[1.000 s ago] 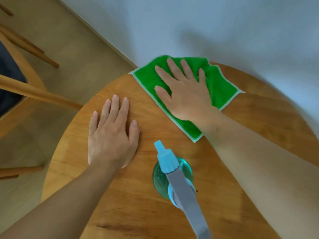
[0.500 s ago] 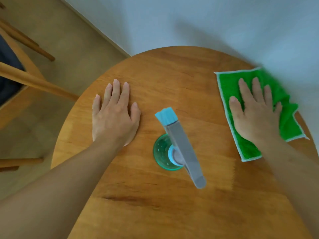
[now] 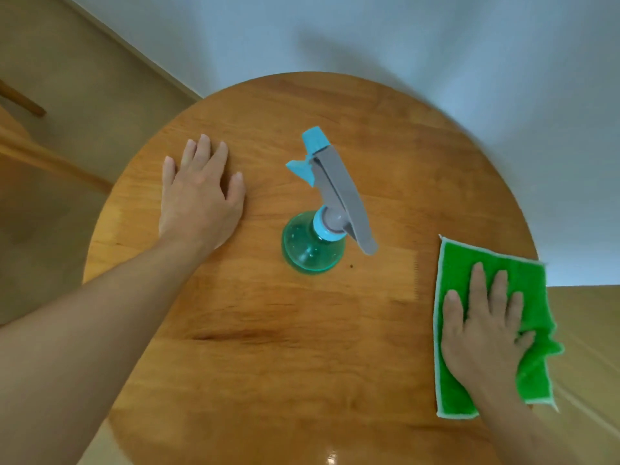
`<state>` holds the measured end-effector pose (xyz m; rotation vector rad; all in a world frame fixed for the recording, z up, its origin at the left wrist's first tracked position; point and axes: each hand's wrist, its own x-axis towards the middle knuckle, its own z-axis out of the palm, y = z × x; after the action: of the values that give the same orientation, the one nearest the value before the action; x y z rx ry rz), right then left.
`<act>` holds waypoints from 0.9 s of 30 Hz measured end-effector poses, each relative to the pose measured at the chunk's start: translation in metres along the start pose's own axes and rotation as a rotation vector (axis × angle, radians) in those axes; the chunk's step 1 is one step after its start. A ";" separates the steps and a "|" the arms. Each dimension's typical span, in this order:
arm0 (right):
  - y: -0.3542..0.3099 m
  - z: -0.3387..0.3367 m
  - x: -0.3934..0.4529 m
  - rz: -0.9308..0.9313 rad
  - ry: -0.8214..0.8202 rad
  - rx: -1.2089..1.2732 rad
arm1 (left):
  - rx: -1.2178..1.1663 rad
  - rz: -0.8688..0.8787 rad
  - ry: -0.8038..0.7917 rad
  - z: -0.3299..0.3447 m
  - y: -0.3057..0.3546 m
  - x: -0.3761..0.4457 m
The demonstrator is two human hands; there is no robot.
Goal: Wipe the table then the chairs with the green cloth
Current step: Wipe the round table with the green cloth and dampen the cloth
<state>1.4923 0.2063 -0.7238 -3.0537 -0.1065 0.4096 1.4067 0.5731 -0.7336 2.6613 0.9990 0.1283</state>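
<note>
A round wooden table (image 3: 268, 347) fills the view. My right hand (image 3: 483, 327) lies flat on the green cloth (image 3: 469, 266) and presses it onto the table's right edge; part of the cloth hangs over the rim. My left hand (image 3: 201, 196) rests palm down on the table's left side with fingers spread and holds nothing. Only wooden parts of a chair (image 3: 50, 159) show at the left edge.
A teal spray bottle (image 3: 313, 243) with a grey and blue trigger head stands near the table's middle, between my hands. A pale wall runs behind the table. Beige floor lies to the left and right.
My right hand has swept the green cloth from the table's far edge around to the right edge and toward me. My left hand stays flat on the table.
</note>
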 end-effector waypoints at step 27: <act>-0.056 0.030 -0.180 -0.261 -0.284 -0.209 | 0.006 0.126 -0.225 0.000 0.019 -0.204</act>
<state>1.3077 0.2501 -0.7014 -3.0950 -0.5883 0.8556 1.2647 0.4255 -0.7236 2.6697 0.7630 -0.1444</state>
